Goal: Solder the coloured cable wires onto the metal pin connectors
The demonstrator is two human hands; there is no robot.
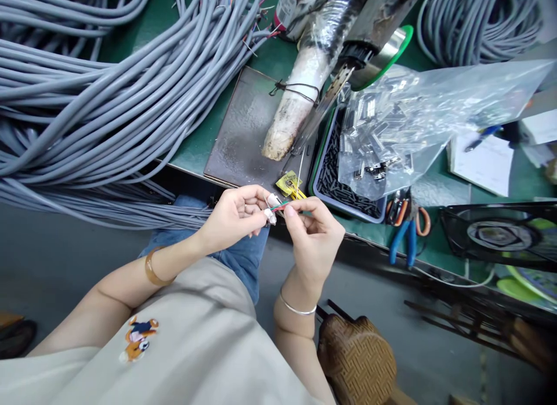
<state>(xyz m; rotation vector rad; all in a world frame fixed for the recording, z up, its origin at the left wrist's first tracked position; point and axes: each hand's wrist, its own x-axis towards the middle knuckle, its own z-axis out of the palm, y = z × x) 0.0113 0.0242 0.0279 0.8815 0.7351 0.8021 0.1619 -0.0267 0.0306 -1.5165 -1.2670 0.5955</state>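
Observation:
Thin colored wires [278, 206], red and green among them, run between my two hands in front of the bench edge. My left hand [239, 215] is closed on the wires, with white coverings on its thumb and finger. On the other side, my right hand [314, 228] pinches the wires between thumb and forefinger. Just behind the fingers lies a yellow object [290, 184] at the edge of a dark plate [243, 132]. Above that plate, a white wrapped tool end [289, 112] points down toward my hands. The wire tips are partly hidden by my fingers.
Grey cables [122, 103] cover the left of the green bench. To the right stand a tray [348, 210] of small black parts, a clear bag [461, 109] of metal pieces, pliers [404, 237] and a black fan [500, 234]. A woven stool [359, 358] is below.

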